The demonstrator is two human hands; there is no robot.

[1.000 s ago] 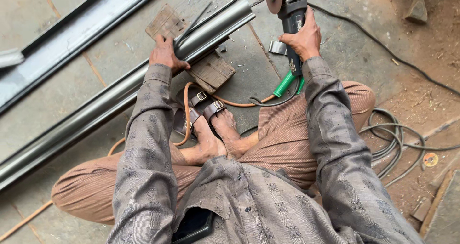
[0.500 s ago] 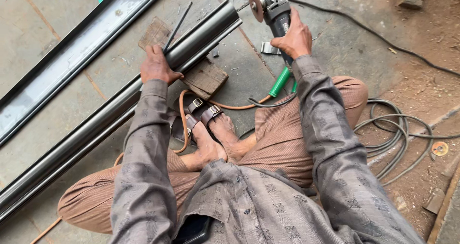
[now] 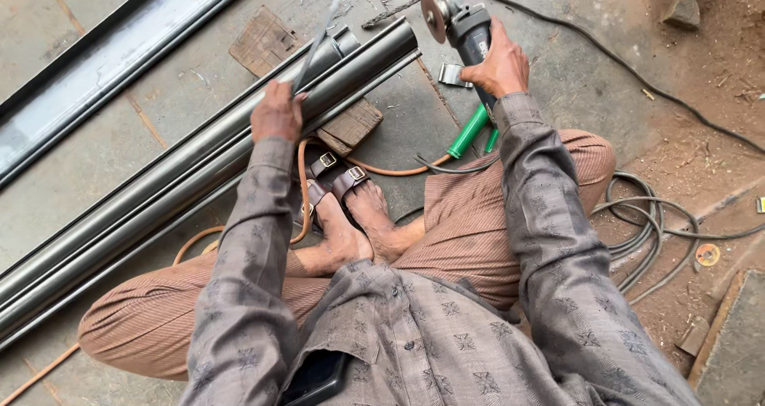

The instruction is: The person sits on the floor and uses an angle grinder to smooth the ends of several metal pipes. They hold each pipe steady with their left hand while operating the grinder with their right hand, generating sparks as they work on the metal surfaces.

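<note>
You look down on a grey concrete floor (image 3: 111, 159), stained and crossed by thin joint lines. To your right it gives way to bare reddish-brown dirt (image 3: 701, 111), strewn with small chips and debris. A rough stone (image 3: 684, 6) sits near the top right corner. Black cables (image 3: 637, 231) lie coiled and looped over the dirt, with one more running along the top. A grey slab (image 3: 737, 350) edges the lower right corner. Daylight falls soft and even, with faint shadows.
</note>
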